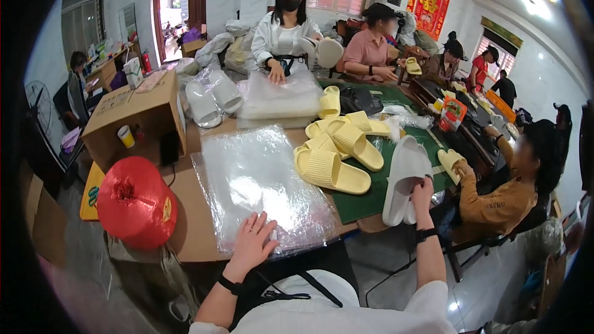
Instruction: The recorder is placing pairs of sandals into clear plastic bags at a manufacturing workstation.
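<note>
From the head view, the left hand (252, 242) lies spread, palm down, on the near edge of a stack of clear plastic bags (260, 185) on the table (192, 235). The right hand (422, 190) is closed around a pair of white slippers (405, 176), held upright just past the table's right edge; its fingertips seem hidden behind them. Yellow slippers (331, 170) lie beside the bags, and a red spool (136, 203) sits at the left.

Between the stack of clear plastic bags (260, 185) and the pile of yellow slippers (337, 148) runs only a narrow strip of table (192, 222), while the red twine spool (136, 203) and cardboard box (133, 117) block the left side.
</note>
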A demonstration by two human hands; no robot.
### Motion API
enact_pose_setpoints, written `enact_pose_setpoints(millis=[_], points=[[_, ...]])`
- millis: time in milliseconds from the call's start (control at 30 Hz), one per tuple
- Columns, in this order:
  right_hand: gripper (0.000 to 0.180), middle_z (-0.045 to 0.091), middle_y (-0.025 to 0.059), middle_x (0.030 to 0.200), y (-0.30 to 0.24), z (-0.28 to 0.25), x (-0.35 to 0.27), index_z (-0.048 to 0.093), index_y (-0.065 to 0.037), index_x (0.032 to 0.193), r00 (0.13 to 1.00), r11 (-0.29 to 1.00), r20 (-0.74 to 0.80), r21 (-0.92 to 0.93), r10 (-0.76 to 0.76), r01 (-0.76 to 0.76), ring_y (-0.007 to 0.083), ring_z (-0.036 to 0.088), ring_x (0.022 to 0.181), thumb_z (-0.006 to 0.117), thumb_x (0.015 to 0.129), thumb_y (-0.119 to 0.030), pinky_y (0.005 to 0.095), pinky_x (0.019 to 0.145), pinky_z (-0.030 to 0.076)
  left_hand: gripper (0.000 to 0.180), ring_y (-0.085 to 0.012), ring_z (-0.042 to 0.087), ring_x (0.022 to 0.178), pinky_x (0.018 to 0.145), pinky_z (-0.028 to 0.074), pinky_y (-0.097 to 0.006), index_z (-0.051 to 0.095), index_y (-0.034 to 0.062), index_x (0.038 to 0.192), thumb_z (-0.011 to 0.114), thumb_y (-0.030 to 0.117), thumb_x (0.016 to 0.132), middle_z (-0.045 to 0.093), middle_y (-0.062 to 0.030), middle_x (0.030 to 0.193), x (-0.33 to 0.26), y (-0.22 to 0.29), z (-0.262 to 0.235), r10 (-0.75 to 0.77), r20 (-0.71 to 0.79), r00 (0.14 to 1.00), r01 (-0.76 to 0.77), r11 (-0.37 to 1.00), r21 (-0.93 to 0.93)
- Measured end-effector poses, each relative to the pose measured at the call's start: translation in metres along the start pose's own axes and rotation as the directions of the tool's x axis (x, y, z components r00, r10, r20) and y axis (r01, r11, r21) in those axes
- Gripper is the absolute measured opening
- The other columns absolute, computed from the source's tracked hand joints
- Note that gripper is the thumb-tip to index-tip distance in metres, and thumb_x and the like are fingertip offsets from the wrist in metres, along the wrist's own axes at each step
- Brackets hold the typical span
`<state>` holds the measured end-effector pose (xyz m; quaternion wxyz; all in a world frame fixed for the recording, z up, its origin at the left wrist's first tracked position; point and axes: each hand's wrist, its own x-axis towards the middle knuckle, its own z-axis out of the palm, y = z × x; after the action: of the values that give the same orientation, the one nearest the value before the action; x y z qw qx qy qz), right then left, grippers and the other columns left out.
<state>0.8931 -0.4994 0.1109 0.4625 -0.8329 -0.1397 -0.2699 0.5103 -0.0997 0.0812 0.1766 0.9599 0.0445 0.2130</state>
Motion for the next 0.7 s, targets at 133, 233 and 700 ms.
enact_pose_setpoints(millis=[133,233,700], points=[[0.021,0.059,0.0025,0.074,-0.154,0.016,-0.042,0.06,-0.001,0.105,0.959,0.887,0.279,0.431,0.042,-0.164,0.0143,0.058,0.066,0.052,0.086,0.004,0.0303,0.058,0.046,0.053,-0.0411,0.04,0.137,0.114,0.028,-0.053,0.058,0.0147,0.133,0.067,0.04,0.087,0.047,-0.018,0.146,-0.007,-0.002,-0.001,-0.014,-0.028,1.0,0.014,1.0,0.01],[0.029,0.062,0.0172,0.098,-0.196,0.062,-0.072,0.059,0.003,0.109,0.931,0.878,0.291,0.475,-0.219,0.058,0.0356,0.06,0.092,0.049,0.083,0.008,0.0414,0.082,0.048,0.053,-0.0436,0.037,0.138,0.115,0.026,-0.054,0.055,0.014,0.136,0.064,0.04,0.09,0.045,-0.0181,0.148,-0.004,-0.001,0.0,-0.02,0.011,1.0,0.02,1.0,-0.004],[0.043,0.062,0.0186,0.103,-0.261,0.185,-0.128,0.066,0.0,0.101,0.621,0.749,0.629,-0.091,-0.468,0.656,0.0349,0.06,0.1,0.072,0.082,-0.038,0.0447,0.081,0.052,0.052,-0.039,0.038,0.138,0.114,0.028,-0.053,0.057,0.0133,0.132,0.064,0.042,0.089,0.046,-0.017,0.146,-0.005,-0.003,0.0,-0.004,0.002,1.0,0.004,0.999,0.052]])
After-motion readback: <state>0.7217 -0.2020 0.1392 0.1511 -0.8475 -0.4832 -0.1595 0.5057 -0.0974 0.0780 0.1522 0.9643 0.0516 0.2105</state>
